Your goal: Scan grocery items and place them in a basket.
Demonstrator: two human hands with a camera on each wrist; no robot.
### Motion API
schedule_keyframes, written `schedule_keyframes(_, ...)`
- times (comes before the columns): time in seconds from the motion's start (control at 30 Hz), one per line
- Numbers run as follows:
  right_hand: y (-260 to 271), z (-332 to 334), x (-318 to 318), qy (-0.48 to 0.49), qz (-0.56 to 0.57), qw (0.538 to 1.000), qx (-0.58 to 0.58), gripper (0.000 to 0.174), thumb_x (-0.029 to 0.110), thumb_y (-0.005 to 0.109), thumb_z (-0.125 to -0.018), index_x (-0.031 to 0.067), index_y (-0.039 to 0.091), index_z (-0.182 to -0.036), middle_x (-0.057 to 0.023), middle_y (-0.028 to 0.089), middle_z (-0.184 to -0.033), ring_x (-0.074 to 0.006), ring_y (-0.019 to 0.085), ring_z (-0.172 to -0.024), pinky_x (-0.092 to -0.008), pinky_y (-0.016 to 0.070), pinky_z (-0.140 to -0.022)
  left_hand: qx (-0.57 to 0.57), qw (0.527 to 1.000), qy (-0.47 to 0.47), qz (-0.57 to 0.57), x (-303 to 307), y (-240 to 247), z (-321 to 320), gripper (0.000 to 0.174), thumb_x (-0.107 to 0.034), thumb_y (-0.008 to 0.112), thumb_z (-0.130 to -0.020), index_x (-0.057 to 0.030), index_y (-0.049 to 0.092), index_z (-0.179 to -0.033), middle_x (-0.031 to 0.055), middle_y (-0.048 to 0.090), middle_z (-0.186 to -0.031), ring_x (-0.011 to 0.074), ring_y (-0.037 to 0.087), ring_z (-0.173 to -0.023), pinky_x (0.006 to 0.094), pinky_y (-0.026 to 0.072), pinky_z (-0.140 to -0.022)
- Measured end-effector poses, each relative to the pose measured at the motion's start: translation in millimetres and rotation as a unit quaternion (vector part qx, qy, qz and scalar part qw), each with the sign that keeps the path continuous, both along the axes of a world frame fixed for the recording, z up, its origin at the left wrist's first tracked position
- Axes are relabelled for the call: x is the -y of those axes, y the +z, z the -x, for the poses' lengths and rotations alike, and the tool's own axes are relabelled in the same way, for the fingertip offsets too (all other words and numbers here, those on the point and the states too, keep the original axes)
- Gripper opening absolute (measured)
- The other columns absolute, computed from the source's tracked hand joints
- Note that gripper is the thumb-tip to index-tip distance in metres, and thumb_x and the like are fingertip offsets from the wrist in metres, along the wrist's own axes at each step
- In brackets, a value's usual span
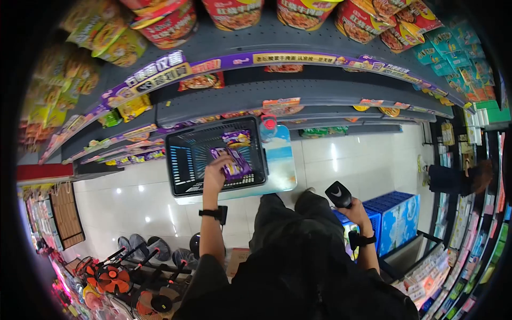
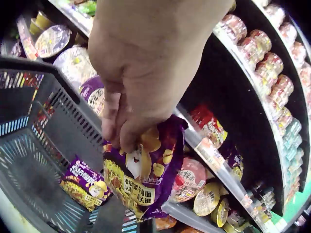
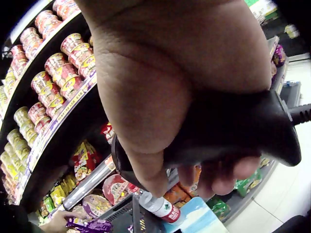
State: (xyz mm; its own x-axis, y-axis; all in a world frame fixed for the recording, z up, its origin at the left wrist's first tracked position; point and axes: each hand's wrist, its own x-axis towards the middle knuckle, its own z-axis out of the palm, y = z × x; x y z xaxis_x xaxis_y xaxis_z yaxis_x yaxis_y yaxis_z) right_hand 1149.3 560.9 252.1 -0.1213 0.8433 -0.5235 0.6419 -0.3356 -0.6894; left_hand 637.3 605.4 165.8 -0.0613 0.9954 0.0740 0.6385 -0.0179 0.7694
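Note:
My left hand [image 1: 216,169] pinches a purple instant noodle packet [image 2: 150,165] by its upper edge, over a dark shopping basket [image 1: 182,143]. A second purple noodle packet [image 2: 86,183] lies in the basket. In the head view this second packet [image 1: 236,138] is beyond my left hand. My right hand [image 1: 359,214] grips a black handheld barcode scanner [image 3: 233,128] by its handle, with a cord [image 3: 302,113] running from its end. The scanner's wide head [image 1: 338,193] points away from me, near my knee.
The basket stands on a light blue board [image 1: 284,165] beside a red-capped bottle [image 1: 268,127]. Shelves [image 1: 224,96] of cup and bag noodles curve across the front. Blue boxes [image 1: 399,220] stand at the right. Another person's dark sleeve [image 1: 449,179] shows at far right.

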Motion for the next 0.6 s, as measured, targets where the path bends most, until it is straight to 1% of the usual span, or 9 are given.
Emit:
schedule_keyframes(0.07, -1.8, 13.6, -10.4, 0.006, -0.013, 0.999, -0.035, 0.038, 0.015, 0.083, -0.071, -0.0003, 0.070, -0.103, -0.0142, 0.074, -0.089, -0.0161, 0.068, -0.083, -0.0337, 0.0536, -0.079, 0.033, 0.999, 0.012, -0.014, 28.6, 26.1, 1.0, 0.037, 0.018, 0.051, -0.067, 0.0007, 0.072, -0.092, 0.0148, 0.071, -0.109, 0.0331, 0.068, -0.105, 0.0358, 0.0529, -0.094)
schedule_keyframes(0.13, -2.2, 28.4, -26.8, 0.100, -0.048, 0.993, 0.026, 0.041, 0.017, 0.083, -0.070, 0.0000, 0.069, -0.104, -0.0171, 0.073, -0.089, -0.0238, 0.071, -0.082, -0.0357, 0.0539, -0.079, 0.035, 0.999, 0.019, -0.015, 50.5, 69.8, -2.5, 0.034, 0.017, 0.055, -0.068, 0.0012, 0.072, -0.092, 0.0132, 0.072, -0.109, 0.0305, 0.069, -0.104, 0.0339, 0.0530, -0.093)
schedule_keyframes(0.17, -3.3, 38.2, -32.4, 0.115, -0.062, 0.991, -0.004, 0.043, 0.021, 0.083, -0.069, -0.0002, 0.069, -0.104, -0.0191, 0.072, -0.089, -0.0311, 0.071, -0.083, -0.0384, 0.0538, -0.080, 0.051, 0.998, 0.023, -0.010, 62.4, 90.9, -5.0, 0.034, 0.017, 0.056, -0.067, 0.0014, 0.072, -0.092, 0.0124, 0.072, -0.108, 0.0298, 0.069, -0.104, 0.0330, 0.0530, -0.092)
schedule_keyframes(0.23, 17.3, 68.7, -48.5, 0.149, -0.063, 0.985, -0.052, 0.045, 0.023, 0.082, -0.069, -0.0011, 0.068, -0.104, -0.0190, 0.072, -0.093, -0.0308, 0.070, -0.088, -0.0388, 0.0530, -0.081, 0.095, 0.995, 0.029, 0.017, 82.0, 124.8, -10.3, 0.036, 0.018, 0.062, -0.063, 0.0016, 0.072, -0.093, 0.0110, 0.073, -0.106, 0.0275, 0.069, -0.103, 0.0312, 0.0529, -0.091)
schedule_keyframes(0.3, 38.6, 100.3, -58.3, 0.159, -0.054, 0.983, -0.068, 0.045, 0.023, 0.082, -0.070, -0.0014, 0.068, -0.105, -0.0193, 0.072, -0.094, -0.0302, 0.070, -0.090, -0.0384, 0.0526, -0.082, 0.071, 0.997, 0.001, 0.009, 97.8, 150.9, -12.9, 0.034, 0.017, 0.065, -0.063, 0.0009, 0.072, -0.092, 0.0108, 0.073, -0.105, 0.0268, 0.070, -0.102, 0.0314, 0.0533, -0.091)
schedule_keyframes(0.4, 71.0, 139.8, -64.2, 0.239, -0.079, 0.958, -0.135, 0.042, 0.022, 0.081, -0.073, -0.0018, 0.068, -0.105, -0.0174, 0.073, -0.095, -0.0264, 0.070, -0.090, -0.0363, 0.0519, -0.082, 0.084, 0.996, -0.023, 0.016, 112.4, 187.2, -26.0, 0.033, 0.015, 0.067, -0.063, -0.0011, 0.073, -0.092, 0.0093, 0.073, -0.105, 0.0269, 0.069, -0.102, 0.0326, 0.0537, -0.090)
schedule_keyframes(0.47, 98.2, 159.1, -64.9, 0.327, -0.005, 0.921, -0.213, 0.038, 0.022, 0.080, -0.076, -0.0019, 0.068, -0.103, -0.0136, 0.073, -0.092, -0.0222, 0.068, -0.087, -0.0348, 0.0517, -0.081, 0.052, 0.998, -0.043, -0.001, 120.4, 202.9, -33.8, 0.033, 0.014, 0.067, -0.063, -0.0021, 0.073, -0.091, 0.0074, 0.074, -0.105, 0.0271, 0.068, -0.101, 0.0342, 0.0527, -0.090)
schedule_keyframes(0.5, 91.9, 163.3, -65.7, 0.375, 0.001, 0.902, -0.214, 0.036, 0.023, 0.080, -0.078, -0.0017, 0.068, -0.101, -0.0105, 0.072, -0.087, -0.0193, 0.067, -0.083, -0.0342, 0.0520, -0.078, 0.051, 0.997, -0.054, -0.017, 123.6, 205.6, -34.9, 0.032, 0.013, 0.067, -0.062, -0.0035, 0.074, -0.090, 0.0058, 0.073, -0.105, 0.0284, 0.067, -0.099, 0.0361, 0.0517, -0.091)
schedule_keyframes(0.6, 87.1, 167.1, -62.6, 0.415, 0.044, 0.879, -0.230, 0.035, 0.022, 0.081, -0.077, -0.0020, 0.068, -0.099, -0.0102, 0.071, -0.083, -0.0185, 0.066, -0.079, -0.0341, 0.0521, -0.074, 0.009, 0.997, -0.064, -0.042, 130.8, 229.6, -48.3, 0.031, 0.011, 0.068, -0.063, -0.0034, 0.074, -0.090, 0.0066, 0.073, -0.101, 0.0253, 0.069, -0.097, 0.0366, 0.0481, -0.096)
